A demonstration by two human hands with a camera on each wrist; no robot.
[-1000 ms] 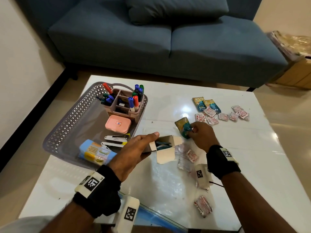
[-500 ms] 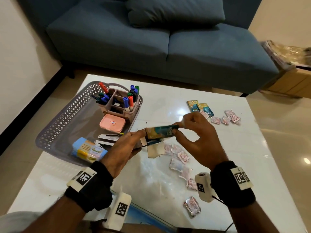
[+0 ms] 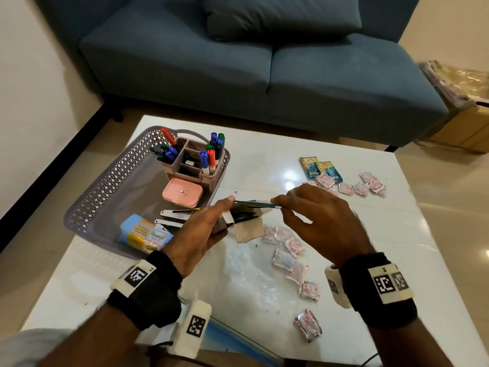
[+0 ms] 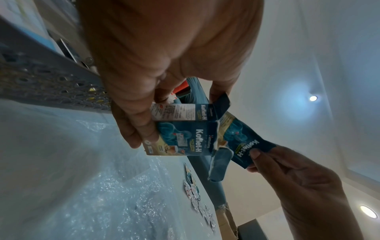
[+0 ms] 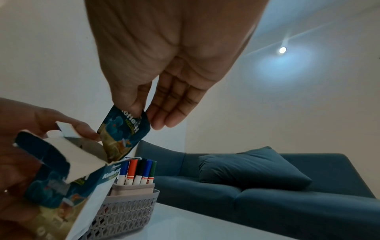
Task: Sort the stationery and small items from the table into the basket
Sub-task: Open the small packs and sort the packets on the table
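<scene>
White table (image 3: 264,160), basket (image 3: 87,205) at left. Left hand (image 3: 201,231) gripping open carton (image 4: 180,138); right hand (image 3: 317,221) pinching sachet (image 5: 123,133) at its mouth.

Both forearms are bare, and each wrist wears a wide black fabric band. On the band behind the left hand (image 3: 201,231) sits a white tag printed with a black square code marker; a white block with another such marker hangs just below that band. The band behind the right hand (image 3: 325,223) carries a white strip with two black code markers, and a white block clings to its inner side.
</scene>
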